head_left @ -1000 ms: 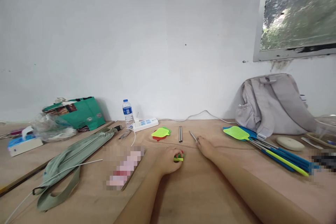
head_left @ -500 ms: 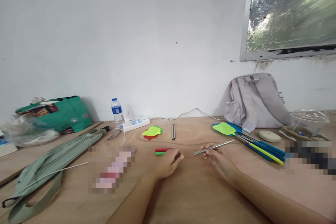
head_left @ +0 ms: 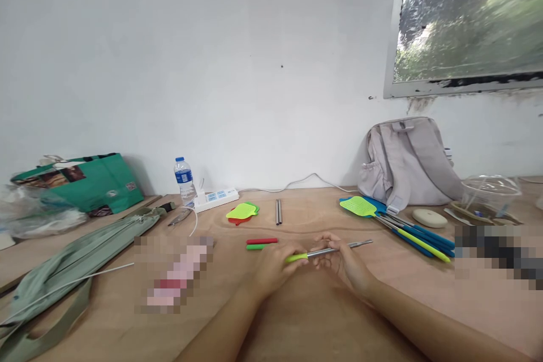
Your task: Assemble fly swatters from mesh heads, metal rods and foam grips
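My left hand (head_left: 278, 263) is closed around a yellow-green handle (head_left: 296, 258). In my right hand (head_left: 339, 254) is a silver metal rod (head_left: 326, 251), pinched between thumb and fingers. The rod's left end meets the handle's end, though how far it goes in cannot be seen. Just beyond my left hand lie a red handle (head_left: 262, 241) and a green handle (head_left: 255, 247), the green one partly hidden. Farther back are metal tubes (head_left: 278, 212) and a small stack of fly swatter heads (head_left: 242, 212), yellow-green on top with red and green showing beneath.
Fly swatters (head_left: 403, 229) with blue and yellow-green handles lie at right, before a grey backpack (head_left: 409, 164). A beige oval object (head_left: 430, 218) and a clear plastic container (head_left: 491, 195) are near. Leftward are a water bottle (head_left: 184, 178), power strip (head_left: 216, 199), green bag (head_left: 106, 184) and grey-green fabric bag (head_left: 85, 254).
My hands have come together. The rod has moved left and now meets the yellow-green handle, which shows more clearly in my left hand. The view has shifted slightly.
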Demonstrator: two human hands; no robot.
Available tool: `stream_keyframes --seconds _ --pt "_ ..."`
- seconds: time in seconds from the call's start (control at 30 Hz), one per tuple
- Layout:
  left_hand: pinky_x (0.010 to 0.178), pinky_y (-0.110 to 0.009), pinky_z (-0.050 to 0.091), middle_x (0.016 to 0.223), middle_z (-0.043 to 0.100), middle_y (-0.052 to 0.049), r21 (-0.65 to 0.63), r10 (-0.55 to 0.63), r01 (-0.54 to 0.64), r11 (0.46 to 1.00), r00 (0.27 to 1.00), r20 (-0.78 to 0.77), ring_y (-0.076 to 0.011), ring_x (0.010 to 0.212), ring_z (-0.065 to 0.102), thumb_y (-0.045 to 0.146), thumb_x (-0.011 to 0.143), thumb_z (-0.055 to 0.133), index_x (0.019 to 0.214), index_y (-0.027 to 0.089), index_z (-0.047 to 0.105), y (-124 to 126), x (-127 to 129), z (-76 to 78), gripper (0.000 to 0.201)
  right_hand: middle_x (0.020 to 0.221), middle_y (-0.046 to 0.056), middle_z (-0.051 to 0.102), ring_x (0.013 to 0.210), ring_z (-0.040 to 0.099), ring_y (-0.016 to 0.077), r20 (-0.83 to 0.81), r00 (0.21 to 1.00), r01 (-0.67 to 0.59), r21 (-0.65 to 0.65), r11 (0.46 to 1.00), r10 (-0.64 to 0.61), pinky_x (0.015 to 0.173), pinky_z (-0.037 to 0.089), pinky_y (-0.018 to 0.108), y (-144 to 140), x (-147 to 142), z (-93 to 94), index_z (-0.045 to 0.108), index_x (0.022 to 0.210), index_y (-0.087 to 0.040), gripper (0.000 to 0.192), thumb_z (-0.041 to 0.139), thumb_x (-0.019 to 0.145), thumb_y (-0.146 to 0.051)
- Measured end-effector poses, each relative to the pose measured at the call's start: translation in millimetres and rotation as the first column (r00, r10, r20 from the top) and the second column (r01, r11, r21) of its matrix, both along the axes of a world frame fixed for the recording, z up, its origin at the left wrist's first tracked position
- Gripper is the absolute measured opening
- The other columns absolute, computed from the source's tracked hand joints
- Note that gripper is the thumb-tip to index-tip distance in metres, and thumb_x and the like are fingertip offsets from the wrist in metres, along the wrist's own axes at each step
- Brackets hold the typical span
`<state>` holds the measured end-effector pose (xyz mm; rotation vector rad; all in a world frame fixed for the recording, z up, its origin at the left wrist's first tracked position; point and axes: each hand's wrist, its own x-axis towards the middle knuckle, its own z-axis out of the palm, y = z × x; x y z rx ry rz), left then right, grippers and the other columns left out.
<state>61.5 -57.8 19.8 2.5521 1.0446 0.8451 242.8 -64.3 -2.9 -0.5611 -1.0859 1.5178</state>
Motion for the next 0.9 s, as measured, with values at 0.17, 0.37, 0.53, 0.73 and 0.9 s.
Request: stream_keyframes --seconds 0.17,0.37,0.53,0.73,0.9 --pt "0.064 -0.02 0.041 0.082 0.065 -0.001 0.117 -0.04 0.036 0.993 0.998 0.04 -0.0116 0.075 0.058 0.032 0.082 0.049 0.086 0.02 0.062 -7 11 -5.2 0.018 0.051 -0.003 0.044 0.041 0.037 0.0091 0.197 0.98 -0.012 0.008 1.0 0.011 0.038 0.026 0.02 3 -14 -18.2 0.045 0.064 -0.02 0.028 0.039 0.067 -0.047" --pt "0.064 -0.019 0.044 0.079 0.064 -0.002 0.193 -0.13 0.122 0.974 0.991 0.03 -0.011 0.072 0.058 0.026 0.085 0.044 0.086 0.019 0.062 -18 17 -4.4 0.02 0.047 -0.005 0.033 0.044 0.03 0.008 0.363 0.93 0.048 0.017 0.999 -0.051 0.039 0.019 0.02 -7 -15 -19.5 0.04 0.056 -0.02 0.033 0.031 0.068 -0.049" --pt "0.065 -0.02 0.045 0.078 0.063 -0.003 0.216 -0.106 0.095 0.972 0.994 0.038 -0.0111 0.072 0.058 0.025 0.086 0.04 0.086 0.02 0.062 -24 24 -5.7 0.022 0.042 -0.007 0.028 0.037 0.025 0.0063 0.404 0.915 0.046 -0.086 0.995 -0.007 0.037 0.016 0.021 -12 -16 -16.1 0.032 0.051 -0.021 0.033 0.028 0.065 -0.051" --pt "0.068 -0.021 0.046 0.08 0.062 -0.002 0.186 -0.13 0.123 0.975 0.991 0.03 -0.0115 0.073 0.058 0.028 0.083 0.046 0.088 0.021 0.062 -24 17 -1.1 0.018 0.042 -0.006 0.035 0.031 0.028 0.0063 0.379 0.921 -0.002 -0.235 0.972 0.093 0.033 0.013 0.02 -6 -22 -25.1 0.037 0.056 -0.021 0.032 0.025 0.066 -0.049" --pt "0.093 -0.037 0.038 0.113 0.048 -0.011 0.389 0.123 -0.26 0.884 0.931 0.342 -0.0203 0.109 0.044 0.027 0.083 0.04 0.11 0.019 0.049 18 -11 13.6 0.03 0.048 -0.002 0.05 0.028 0.036 0.009 0.127 0.987 -0.052 -0.298 0.953 0.093 0.032 0.015 0.02 -2 -17 -13.4 0.043 0.068 -0.02 0.03 0.027 0.069 -0.046"
